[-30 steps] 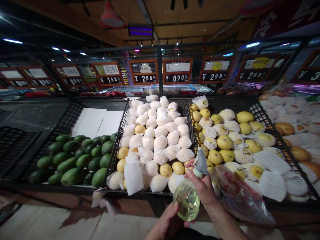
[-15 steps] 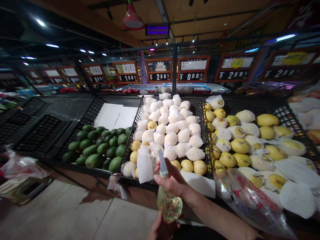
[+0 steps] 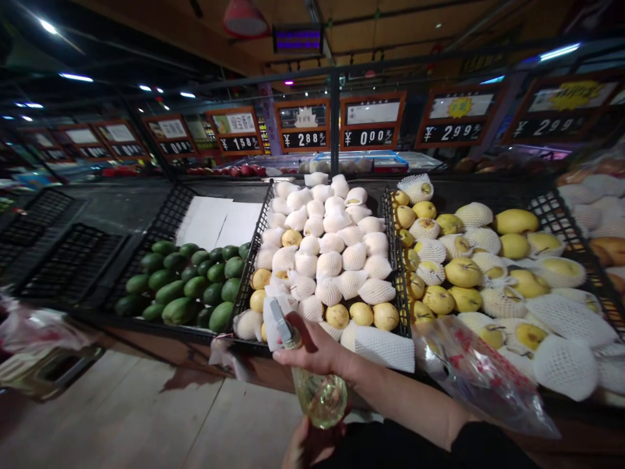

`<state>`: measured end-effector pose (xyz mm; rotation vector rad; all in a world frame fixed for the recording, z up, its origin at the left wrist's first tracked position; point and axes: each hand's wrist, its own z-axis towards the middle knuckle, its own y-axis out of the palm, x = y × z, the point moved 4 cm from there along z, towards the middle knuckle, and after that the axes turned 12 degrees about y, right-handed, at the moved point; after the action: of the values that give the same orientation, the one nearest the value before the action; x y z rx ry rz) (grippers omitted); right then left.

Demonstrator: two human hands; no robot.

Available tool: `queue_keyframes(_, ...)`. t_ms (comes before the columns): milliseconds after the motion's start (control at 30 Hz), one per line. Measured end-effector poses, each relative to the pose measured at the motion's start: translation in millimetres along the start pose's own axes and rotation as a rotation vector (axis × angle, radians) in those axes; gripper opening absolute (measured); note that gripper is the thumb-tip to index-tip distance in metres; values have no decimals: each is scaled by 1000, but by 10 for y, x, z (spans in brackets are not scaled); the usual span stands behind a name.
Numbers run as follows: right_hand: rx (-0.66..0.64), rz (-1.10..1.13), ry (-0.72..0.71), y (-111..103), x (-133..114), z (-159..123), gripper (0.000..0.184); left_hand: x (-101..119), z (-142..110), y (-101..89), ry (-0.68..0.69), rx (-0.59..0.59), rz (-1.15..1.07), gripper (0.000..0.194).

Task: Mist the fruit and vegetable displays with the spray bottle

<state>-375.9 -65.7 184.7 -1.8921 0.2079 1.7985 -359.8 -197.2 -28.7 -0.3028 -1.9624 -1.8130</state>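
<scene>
Spray bottle (image 3: 319, 394) had tipped farther leftward since the earlier frame, its neck grasped by the right hand (image 3: 317, 348) and its base clasped by the left hand (image 3: 312, 446), just below that grip. Foam-netted fruit (image 3: 329, 264) lay beyond the grip, green fruit (image 3: 180, 311) to its left.

- Price boards in a row above the rear edge of the display stand (image 3: 170, 352); I read left to right on my feed.
- Far-left boards (image 3: 120, 140): figures too blurred for me.
- Tilted board (image 3: 170, 135): "¥ 0.9", last digit unclear.
- Next board (image 3: 234, 130): "¥ 1.58".
- Board left of the upright post (image 3: 334, 111): "¥ 2.88".
- Board right of it (image 3: 372, 122): "¥ 0.00".
- Yellow-burst boards (image 3: 455, 117), both toward the stand's rear right corner: "¥ 2.99".
- Plastic bag (image 3: 488, 368), front edge: red print, illegible to me.
</scene>
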Motion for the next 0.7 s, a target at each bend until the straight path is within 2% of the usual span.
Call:
queue_keyframes(100,137,96,66,-190,106,-134,26,-77,81,-13,-46,3,5,55)
queue_keyframes(200,322,85,111,-424,246,-317,26,-184,199,16,-89,-7,-22,52)
queue_keyframes(300,480,104,95,-649,380,-545,28,-279,326,97,-167,-1,-28,52)
queue_keyframes(400,636,215,98,-824,526,-805,34,-314,432,232,-277,15,27,57)
queue_keyframes(567,870,375,189,-949,745,-1172,43,-321,535,412,-449,-21,114,73)
queue_keyframes(700,899,385,191,-933,798,-1209,42,-317,530,405,-471,0,139,78)
